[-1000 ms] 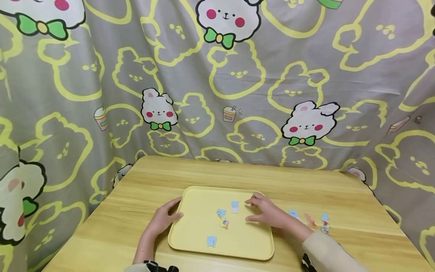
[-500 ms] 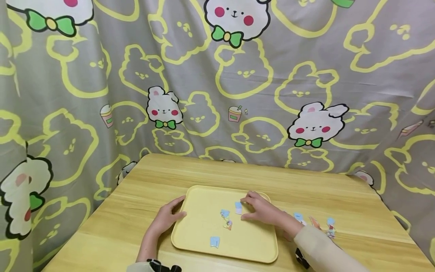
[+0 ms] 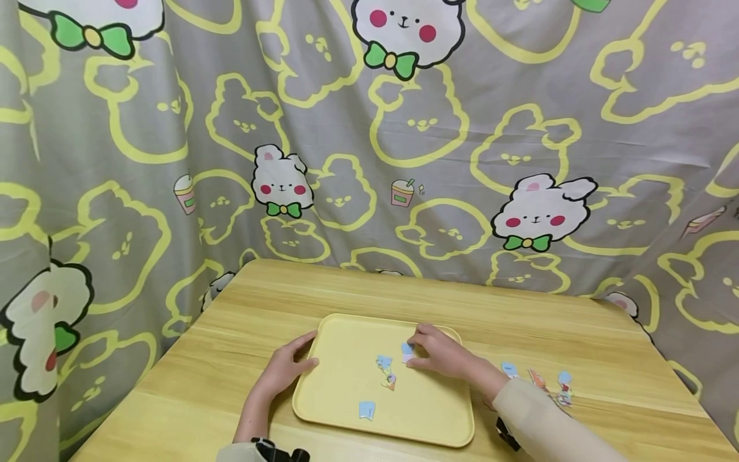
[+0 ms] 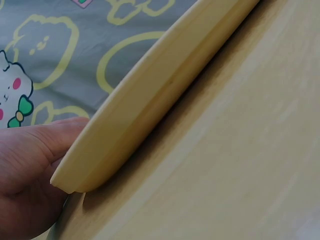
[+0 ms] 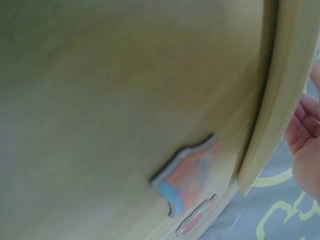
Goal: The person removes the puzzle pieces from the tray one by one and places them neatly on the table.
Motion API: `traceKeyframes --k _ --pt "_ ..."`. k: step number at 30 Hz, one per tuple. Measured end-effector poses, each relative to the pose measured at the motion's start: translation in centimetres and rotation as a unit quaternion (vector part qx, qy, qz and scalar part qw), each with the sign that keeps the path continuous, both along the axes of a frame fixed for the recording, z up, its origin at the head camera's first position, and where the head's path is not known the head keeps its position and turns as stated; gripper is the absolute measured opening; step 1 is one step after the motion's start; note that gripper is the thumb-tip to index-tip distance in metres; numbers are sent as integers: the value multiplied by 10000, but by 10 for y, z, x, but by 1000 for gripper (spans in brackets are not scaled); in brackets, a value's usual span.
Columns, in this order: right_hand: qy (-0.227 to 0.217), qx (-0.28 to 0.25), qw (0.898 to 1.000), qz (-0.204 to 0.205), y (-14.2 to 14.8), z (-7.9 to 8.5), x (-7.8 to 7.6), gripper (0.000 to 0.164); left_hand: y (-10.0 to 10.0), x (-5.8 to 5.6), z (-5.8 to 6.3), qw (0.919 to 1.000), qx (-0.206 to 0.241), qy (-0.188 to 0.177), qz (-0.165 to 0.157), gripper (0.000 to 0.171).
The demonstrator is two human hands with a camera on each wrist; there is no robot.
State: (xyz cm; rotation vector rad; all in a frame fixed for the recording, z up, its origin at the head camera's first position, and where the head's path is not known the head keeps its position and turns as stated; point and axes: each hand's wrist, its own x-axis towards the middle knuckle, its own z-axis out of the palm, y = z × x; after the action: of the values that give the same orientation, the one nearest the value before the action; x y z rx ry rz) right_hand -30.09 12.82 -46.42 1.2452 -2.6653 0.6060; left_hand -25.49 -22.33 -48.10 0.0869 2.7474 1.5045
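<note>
Toward the back right of the yellow tray (image 3: 335,398), the right-hand grip (image 3: 443,355) was just off to the side a second ago and now has thumb and fingertips narrowed around the blue-and-pink puzzle piece (image 3: 407,351), so I'd say that's the one being worked on. Left-hand grip (image 3: 281,367) is loosely spread against the tray's left edge. Right wrist cam loses that piece behind the tray wall, but shows the dark cut edge of an orange-and-blue puzzle piece (image 5: 189,176) on the tabletop (image 5: 100,125), way too small from the head cam.
</note>
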Motion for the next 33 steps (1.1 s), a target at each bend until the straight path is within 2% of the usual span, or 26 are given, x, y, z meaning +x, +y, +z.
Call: traceKeyframes --k 7,14,18,25,30,33 --pt "6 37 9999 -140 0 0 -1 34 1 0 2 10000 -50 14 -30 59" --pt "504 58 9987 -35 0 4 0 34 2 3 3 9999 -103 36 -27 59" --pt "560 -126 9983 41 3 6 2 33 2 4 3 10000 -40 40 -20 59" --pt "299 -537 9980 114 6 9 6 29 1 4 2 9997 -169 163 -55 60" --pt "139 -885 9959 105 6 8 10 27 1 5 2 10000 -61 13 -41 60" --pt "-108 -1145 9934 45 6 9 13 25 1 5 2 9999 -96 -20 -52 60"
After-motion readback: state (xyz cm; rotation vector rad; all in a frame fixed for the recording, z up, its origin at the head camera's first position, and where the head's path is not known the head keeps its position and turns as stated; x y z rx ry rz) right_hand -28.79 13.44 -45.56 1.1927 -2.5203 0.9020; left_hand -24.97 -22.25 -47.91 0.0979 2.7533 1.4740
